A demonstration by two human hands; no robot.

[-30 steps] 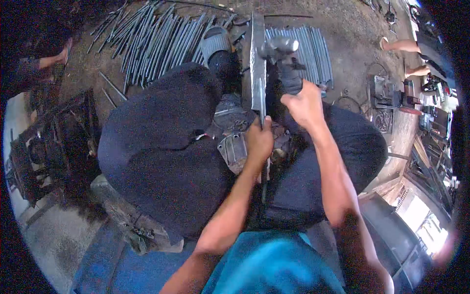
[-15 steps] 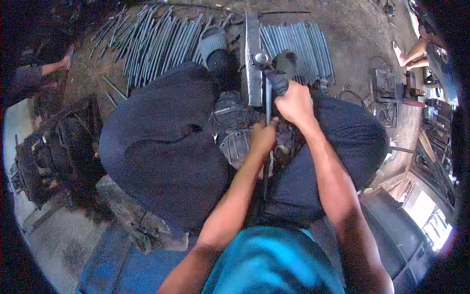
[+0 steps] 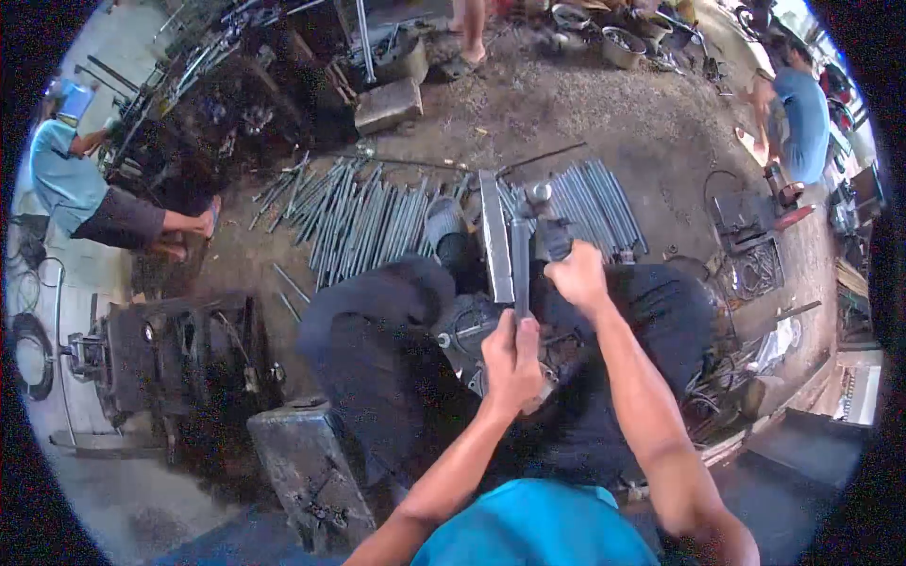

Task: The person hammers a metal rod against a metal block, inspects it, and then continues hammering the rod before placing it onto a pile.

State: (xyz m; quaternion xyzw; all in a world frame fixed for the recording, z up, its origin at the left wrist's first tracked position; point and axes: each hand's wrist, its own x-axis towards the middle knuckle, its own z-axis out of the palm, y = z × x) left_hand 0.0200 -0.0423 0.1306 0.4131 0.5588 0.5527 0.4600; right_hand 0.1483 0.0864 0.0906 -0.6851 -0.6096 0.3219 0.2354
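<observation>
My left hand [image 3: 512, 358] is closed around a grey metal rod [image 3: 521, 269], thumb along it, and the rod points away from me. My right hand [image 3: 578, 276] grips a hammer [image 3: 557, 238] by its dark, thick-looking handle. The round hammer head [image 3: 536, 193] hangs near the rod's far end and blurs slightly. Just left of the rod, a long flat steel bar [image 3: 495, 236] with a bright edge stands between my knees. Beneath my left hand, part of a dark metal base is covered by the hand and rod.
Many metal rods [image 3: 363, 226] lie on the ground beyond my left knee, and another row of rods [image 3: 595, 212] lies to the right. A person [image 3: 71, 179] is at the left, another person [image 3: 802, 113] at the right. A block [image 3: 311, 462] stands beside my left leg.
The view has tilted up, showing more of the workshop floor. The hammer head has moved from over the steel bar to its right. My left hand still holds the rod.
</observation>
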